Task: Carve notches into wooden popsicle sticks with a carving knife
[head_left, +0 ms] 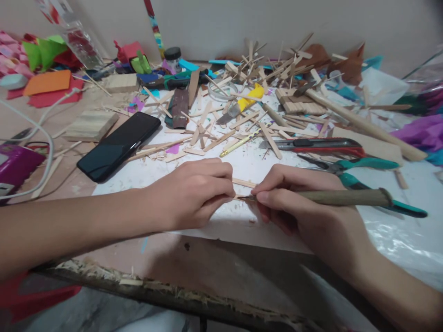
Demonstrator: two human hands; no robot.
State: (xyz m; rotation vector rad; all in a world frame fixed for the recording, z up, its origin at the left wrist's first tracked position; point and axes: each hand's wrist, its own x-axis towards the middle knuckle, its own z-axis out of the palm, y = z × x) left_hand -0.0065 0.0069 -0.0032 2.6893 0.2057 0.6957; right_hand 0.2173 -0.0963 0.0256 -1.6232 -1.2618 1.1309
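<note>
Left hand (195, 191) curled palm-down; right hand (313, 219) pinching tool (349, 197).

brown counter (166, 258): frayed front edge (173, 291)
directly on it: white sheet (228, 226), pale rectangular wooden block (90, 125), purple boxy object (22, 161)

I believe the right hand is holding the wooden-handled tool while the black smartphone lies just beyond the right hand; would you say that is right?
Not quite: the black smartphone is not beyond the right hand; the head view shows it lying beyond the left forearm. The right hand does hold the wooden-handled tool.
</note>
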